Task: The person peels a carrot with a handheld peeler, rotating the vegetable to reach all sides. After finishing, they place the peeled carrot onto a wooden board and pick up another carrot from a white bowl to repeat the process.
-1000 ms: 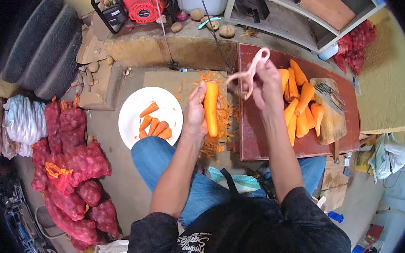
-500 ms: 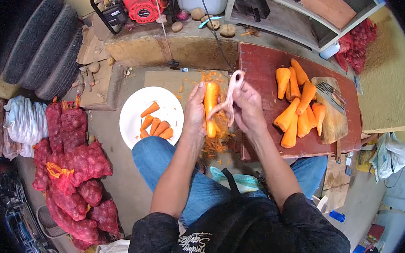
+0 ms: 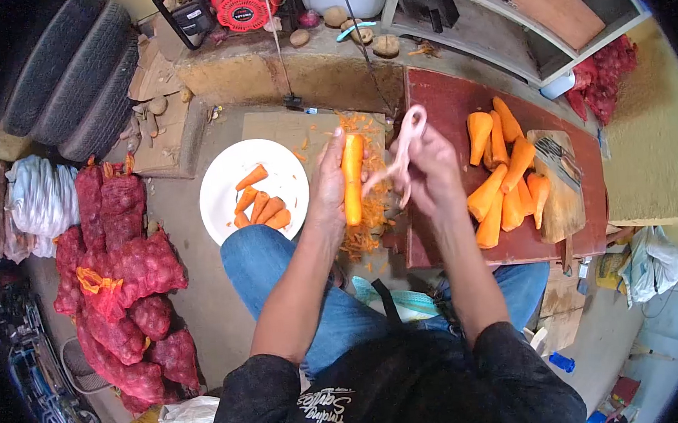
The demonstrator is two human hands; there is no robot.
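Left hand (image 3: 328, 187) gripped the carrot (image 3: 351, 177) upright, exposing its side; right hand (image 3: 431, 175) clasped the peeler (image 3: 402, 153) against it.

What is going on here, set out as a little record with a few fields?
left hand: grips a long orange carrot, held upright
right hand: holds a pale pink plastic peeler beside the carrot
below the hands: orange carrot shavings on the floor
round white plate: holds small carrot pieces
dark red board: bears a pile of peeled carrots
at far left: red mesh sacks
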